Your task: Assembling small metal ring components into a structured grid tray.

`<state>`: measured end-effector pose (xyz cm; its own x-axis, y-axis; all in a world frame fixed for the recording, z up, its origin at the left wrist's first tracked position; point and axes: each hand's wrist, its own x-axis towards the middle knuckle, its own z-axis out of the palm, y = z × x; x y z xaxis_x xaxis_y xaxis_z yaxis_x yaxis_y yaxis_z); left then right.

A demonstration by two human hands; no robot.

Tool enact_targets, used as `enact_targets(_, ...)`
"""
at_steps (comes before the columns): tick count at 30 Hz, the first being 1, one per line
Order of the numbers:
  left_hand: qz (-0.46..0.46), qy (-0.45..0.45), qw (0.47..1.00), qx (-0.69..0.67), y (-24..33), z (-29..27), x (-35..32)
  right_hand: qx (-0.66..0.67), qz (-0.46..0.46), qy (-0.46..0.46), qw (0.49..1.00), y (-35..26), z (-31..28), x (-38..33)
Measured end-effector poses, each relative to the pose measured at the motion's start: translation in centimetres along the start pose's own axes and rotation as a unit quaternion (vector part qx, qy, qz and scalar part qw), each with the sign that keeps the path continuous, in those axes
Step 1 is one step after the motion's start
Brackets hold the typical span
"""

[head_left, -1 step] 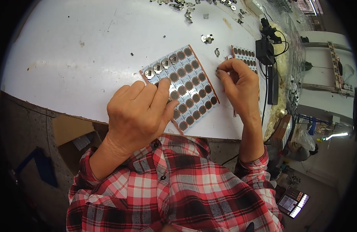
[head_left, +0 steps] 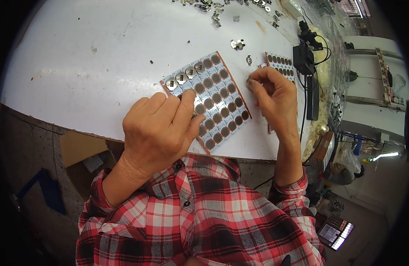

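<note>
A light-blue circuit board panel [head_left: 218,99] with copper-coloured edges lies tilted on the white table, carrying rows of dark round pads. Several silver coin-cell clips [head_left: 181,78] sit on pads along its upper left row. My left hand [head_left: 158,122] is curled over the panel's left edge, index fingertip and thumb pressing on it; what lies under the palm is hidden. To the right of the panel, my right hand [head_left: 275,95] is raised, thumb and index finger pinched around a small dark metal part [head_left: 249,81], mostly covered by the fingertips.
A second circuit board panel [head_left: 281,60] lies partly behind my right hand. Loose metal clips [head_left: 237,44] are near the panel, with more heaped [head_left: 204,6] at the far edge. A black adapter [head_left: 304,59] with cables stands on the right. An open cardboard box [head_left: 82,153] is below the table's left edge.
</note>
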<state>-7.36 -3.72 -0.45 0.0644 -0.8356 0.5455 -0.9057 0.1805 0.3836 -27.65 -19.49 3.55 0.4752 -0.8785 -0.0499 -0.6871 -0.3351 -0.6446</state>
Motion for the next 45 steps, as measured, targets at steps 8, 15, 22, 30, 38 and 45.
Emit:
enact_targets(8, 0.000, 0.021, 1.000, -0.020, -0.2, 0.2, -0.1, 0.206, 0.037, -0.054, 0.976, -1.5, 0.0, 0.2)
enact_targets(15, -0.012, 0.038, 0.999, -0.013, 0.1, 0.5, 0.2, 0.264, -0.008, -0.084, 0.961, -3.2, 1.3, 1.6)
enact_targets(22, -0.006, -0.024, 1.000, -0.003, 0.4, 1.0, 0.4, 0.142, -0.089, -0.147, 0.975, -4.3, 2.3, 4.0)
enact_targets(30, -0.002, -0.015, 1.000, 0.008, 0.2, 1.5, 0.1, 0.059, -0.138, -0.230, 0.962, -5.4, 1.9, 6.1)
enact_targets(38, -0.005, -0.016, 1.000, 0.008, 0.4, 1.6, 0.1, 0.025, -0.159, -0.244, 0.956, -5.1, 1.8, 6.3)
enact_targets(45, -0.008, -0.020, 1.000, 0.016, 0.5, 1.5, 0.0, 0.084, -0.152, -0.115, 0.978, -4.6, 3.8, 4.2)
